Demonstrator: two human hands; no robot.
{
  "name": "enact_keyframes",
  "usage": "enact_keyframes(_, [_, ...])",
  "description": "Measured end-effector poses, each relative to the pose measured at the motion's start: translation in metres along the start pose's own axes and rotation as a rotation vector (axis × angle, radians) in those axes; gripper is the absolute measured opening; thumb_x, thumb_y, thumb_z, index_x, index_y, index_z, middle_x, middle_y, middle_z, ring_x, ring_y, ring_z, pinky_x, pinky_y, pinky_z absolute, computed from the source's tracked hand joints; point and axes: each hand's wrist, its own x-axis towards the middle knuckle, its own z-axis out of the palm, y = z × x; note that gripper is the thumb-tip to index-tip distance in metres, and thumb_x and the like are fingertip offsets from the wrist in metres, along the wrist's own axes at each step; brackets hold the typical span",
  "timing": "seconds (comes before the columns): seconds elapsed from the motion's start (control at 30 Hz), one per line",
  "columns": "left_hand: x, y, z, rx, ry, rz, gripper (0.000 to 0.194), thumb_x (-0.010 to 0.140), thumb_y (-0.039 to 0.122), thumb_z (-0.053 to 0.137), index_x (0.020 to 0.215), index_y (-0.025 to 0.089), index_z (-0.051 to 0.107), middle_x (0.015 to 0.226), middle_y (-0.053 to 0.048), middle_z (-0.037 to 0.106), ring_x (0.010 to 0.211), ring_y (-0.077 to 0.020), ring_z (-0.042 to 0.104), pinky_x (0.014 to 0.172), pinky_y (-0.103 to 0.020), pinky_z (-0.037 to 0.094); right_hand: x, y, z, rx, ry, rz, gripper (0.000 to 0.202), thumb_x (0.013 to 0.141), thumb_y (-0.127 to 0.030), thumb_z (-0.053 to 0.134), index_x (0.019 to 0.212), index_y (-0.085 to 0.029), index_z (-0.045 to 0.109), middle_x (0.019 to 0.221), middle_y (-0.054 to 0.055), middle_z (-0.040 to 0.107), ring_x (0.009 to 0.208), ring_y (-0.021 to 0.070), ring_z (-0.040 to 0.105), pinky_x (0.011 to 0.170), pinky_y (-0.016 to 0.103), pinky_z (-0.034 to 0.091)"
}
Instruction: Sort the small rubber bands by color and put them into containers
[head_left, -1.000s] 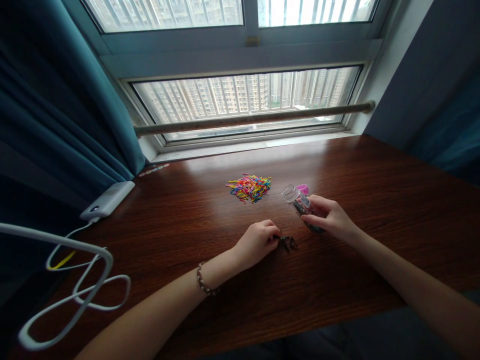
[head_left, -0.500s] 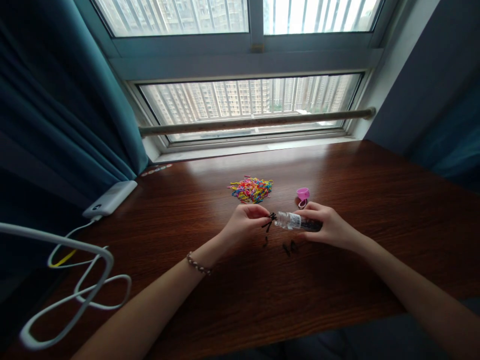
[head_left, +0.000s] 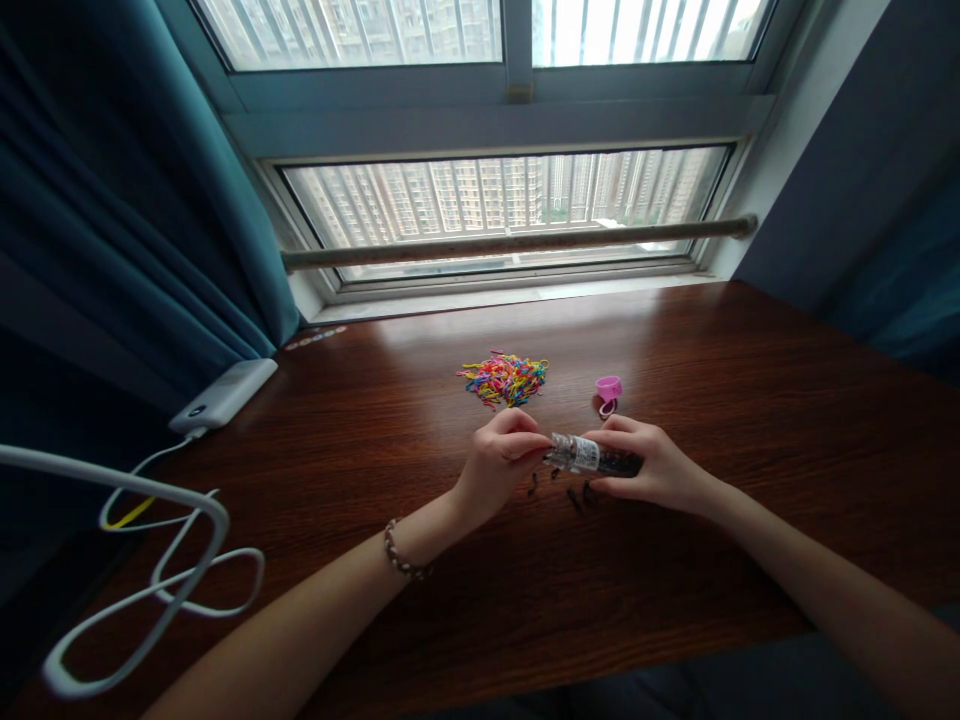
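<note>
My right hand (head_left: 651, 465) is closed round a small clear bottle (head_left: 586, 454) with a white label and dark contents, lying nearly level with its mouth to the left. At that mouth, the fingers of my left hand (head_left: 504, 458) are pinched together; what they hold is too small and hidden to name. Several small black bands (head_left: 579, 497) lie on the table just below the bottle. Beyond my hands is a pile of colourful small bands (head_left: 506, 379). A pink cap (head_left: 608, 388) with a ring stands behind my right hand.
The brown wooden table (head_left: 420, 600) reaches to the window. At the left edge lies a white power bank (head_left: 225, 395) with a cable, beside a blue curtain (head_left: 150, 190). A thick white looped tube (head_left: 202, 500) is at the lower left. A rail (head_left: 517, 243) crosses the window.
The fingers of my left hand have moved onto the bottle's mouth, and the black strands that stuck out there are mostly hidden. Another black piece now shows on the table below the mouth.
</note>
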Motion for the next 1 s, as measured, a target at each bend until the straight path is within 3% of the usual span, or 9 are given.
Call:
enact_keyframes(0.3, [-0.0012, 0.0004, 0.0006, -0.147, 0.002, -0.18, 0.012, 0.079, 0.021, 0.056, 0.087, 0.015, 0.062, 0.082, -0.005, 0.065, 0.076, -0.0138, 0.06, 0.072, -0.025, 0.049, 0.0003, 0.0027, -0.0009, 0.031, 0.04, 0.008, 0.041, 0.069, -0.035, 0.066, 0.107, -0.021, 0.061, 0.086, 0.003, 0.054, 0.078, 0.0164, 0.053, 0.069, 0.026, 0.043])
enact_keyframes(0.47, [-0.0017, 0.002, 0.0033, -0.324, 0.032, -0.199, 0.016, 0.08, 0.022, 0.055, 0.094, 0.014, 0.056, 0.088, -0.006, 0.062, 0.081, -0.014, 0.061, 0.075, -0.027, 0.051, 0.0007, 0.0024, -0.0007, 0.028, 0.036, 0.018, 0.041, 0.069, -0.036, 0.066, 0.107, -0.021, 0.061, 0.085, 0.003, 0.053, 0.077, 0.0159, 0.053, 0.068, 0.026, 0.043])
enact_keyframes(0.63, [0.0007, 0.0017, 0.0001, -0.117, 0.017, -0.031, 0.01, 0.078, 0.024, 0.058, 0.079, 0.016, 0.064, 0.088, -0.007, 0.06, 0.081, -0.014, 0.058, 0.073, -0.027, 0.05, 0.0007, 0.0023, 0.0001, 0.041, 0.046, 0.013, 0.04, 0.069, -0.036, 0.066, 0.106, -0.022, 0.062, 0.083, 0.003, 0.054, 0.076, 0.0161, 0.053, 0.067, 0.026, 0.043])
enact_keyframes(0.73, [0.0008, -0.0007, -0.0018, 0.006, 0.036, 0.016, 0.012, 0.078, 0.025, 0.059, 0.083, 0.02, 0.068, 0.081, -0.005, 0.059, 0.075, -0.0133, 0.055, 0.066, -0.026, 0.048, 0.0003, 0.0026, 0.0003, 0.044, 0.045, 0.021, 0.041, 0.068, -0.037, 0.067, 0.106, -0.021, 0.062, 0.084, 0.003, 0.054, 0.077, 0.0165, 0.053, 0.068, 0.026, 0.043])
enact_keyframes(1.0, [-0.002, 0.0044, -0.0006, -0.063, 0.011, -0.118, 0.016, 0.08, 0.021, 0.055, 0.095, 0.017, 0.058, 0.082, -0.004, 0.065, 0.076, -0.0132, 0.059, 0.074, -0.026, 0.047, 0.0006, 0.0026, 0.0003, 0.042, 0.033, 0.018, 0.041, 0.069, -0.035, 0.066, 0.107, -0.022, 0.061, 0.085, 0.003, 0.054, 0.077, 0.0158, 0.053, 0.068, 0.026, 0.043])
